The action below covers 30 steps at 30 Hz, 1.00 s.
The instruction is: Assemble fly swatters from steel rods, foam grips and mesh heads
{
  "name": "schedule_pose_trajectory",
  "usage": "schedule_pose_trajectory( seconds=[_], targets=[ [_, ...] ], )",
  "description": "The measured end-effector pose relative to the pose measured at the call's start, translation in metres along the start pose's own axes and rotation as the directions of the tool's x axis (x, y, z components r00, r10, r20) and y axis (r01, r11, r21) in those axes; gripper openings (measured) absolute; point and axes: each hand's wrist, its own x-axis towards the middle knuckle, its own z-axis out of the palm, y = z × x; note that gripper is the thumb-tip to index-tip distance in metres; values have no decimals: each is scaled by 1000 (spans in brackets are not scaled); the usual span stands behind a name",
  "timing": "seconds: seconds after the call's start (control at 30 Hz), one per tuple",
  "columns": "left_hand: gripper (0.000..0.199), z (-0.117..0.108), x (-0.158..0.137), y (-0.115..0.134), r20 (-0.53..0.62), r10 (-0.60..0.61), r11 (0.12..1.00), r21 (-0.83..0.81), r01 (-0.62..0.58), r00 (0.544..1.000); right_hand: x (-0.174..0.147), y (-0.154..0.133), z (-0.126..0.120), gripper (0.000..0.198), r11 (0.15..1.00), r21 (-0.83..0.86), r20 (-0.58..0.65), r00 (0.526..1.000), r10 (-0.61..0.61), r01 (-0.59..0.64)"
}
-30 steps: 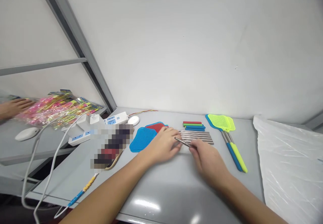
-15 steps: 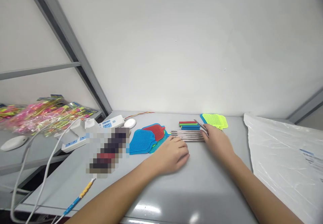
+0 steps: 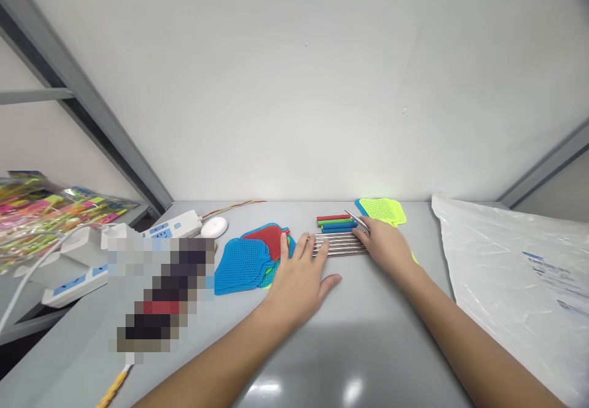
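Note:
Fingers spread, my left hand lies at the left ends of a row of thin metal rods on the grey table. My right hand is closed on a metal rod, which sticks out up and left over the right side of the row. Just behind the row lie red, green and blue tubes. Blue fly swatter heads and a red fly swatter head overlap left of my left hand, which hides part of the pile. Yellow-green fly swatter heads lie behind my right hand.
A white plastic bag covers the table's right side. Power strips with plugs and cables, a round white device and a blurred-out object are at left. Colourful packaged goods lie beyond. A wall stands behind.
My left hand has opened from curled to spread fingers, over the rods' left ends. My right hand still holds the metal rod. The view has shifted, so things at left appear further left.

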Motion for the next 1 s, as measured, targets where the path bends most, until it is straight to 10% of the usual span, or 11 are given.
schedule_pose_trajectory(
  seconds=[0.43, 0.7, 1.0],
  targets=[
    [64, 2, 1, -4, 66, 19, 999, -45, -16, 998, 5, 3, -2, 24, 999, 39, -21, 999, -37, 37],
    [58, -14, 2, -4, 3, -10, 984, -176, 10, 1000, -4, 5, -22, 27, 886, 457, -75, 996, -43, 73],
    [32, -23, -2, 4, -265, -299, 588, -808, -42, 917, -59, -47, -18, 18, 680, 660, -43, 920, -389, 318]
  ],
)
